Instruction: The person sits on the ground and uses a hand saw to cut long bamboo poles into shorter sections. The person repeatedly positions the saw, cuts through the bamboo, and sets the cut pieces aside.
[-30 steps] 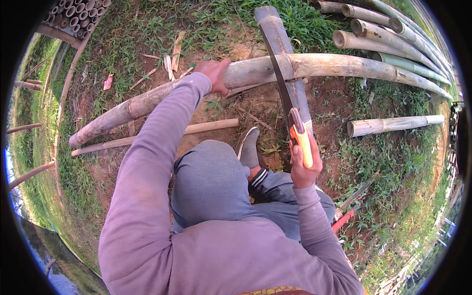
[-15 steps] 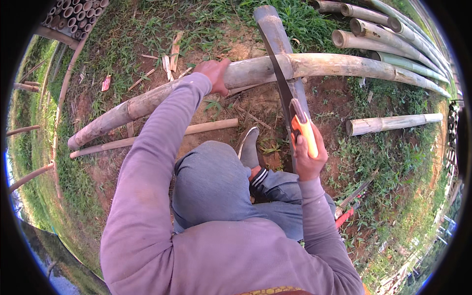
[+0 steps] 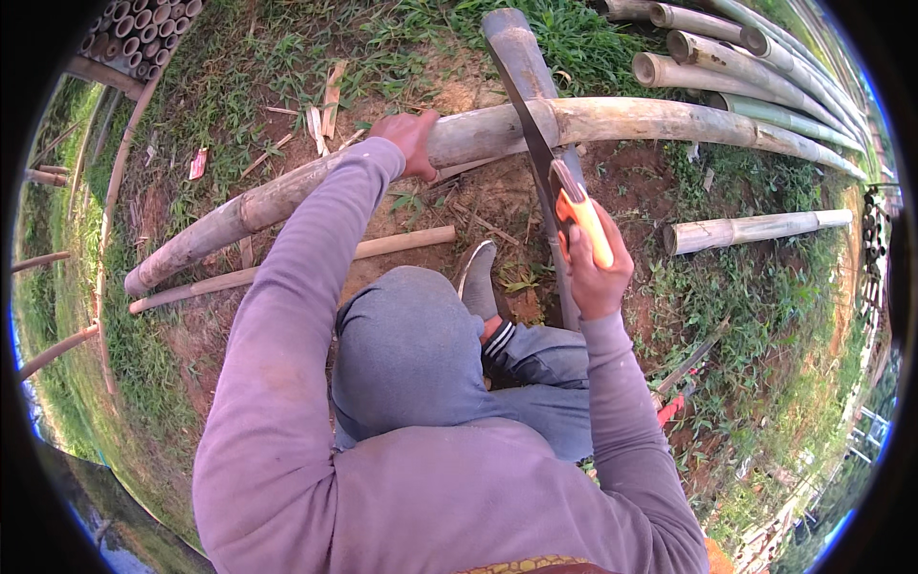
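Observation:
A long, thick bamboo pole [image 3: 483, 134] lies across in front of me, curved by the lens. My left hand [image 3: 409, 142] is wrapped over it, left of the cut spot, and presses it down. In my right hand [image 3: 601, 263] is the orange handle of a handsaw [image 3: 542, 156]. Its long dark blade lies across the pole, close to a joint, with the tip beyond the far side. Whether the teeth have sunk in, I cannot make out. Under the pole, a greyish bamboo piece [image 3: 514, 46] runs away from me as a rest.
Several cut bamboo poles [image 3: 732, 72] are stacked at far right, with a short pole [image 3: 755, 231] nearer. A thin pole [image 3: 402, 244] lies by my knee. Splinters [image 3: 330, 100] litter the grass; a red-handled tool [image 3: 674, 407] is beside my right arm. Bamboo rails stand left.
My right hand has pushed the saw a little way forward, so its handle is closer to the pole. My left hand keeps its hold. The whole view has shifted slightly.

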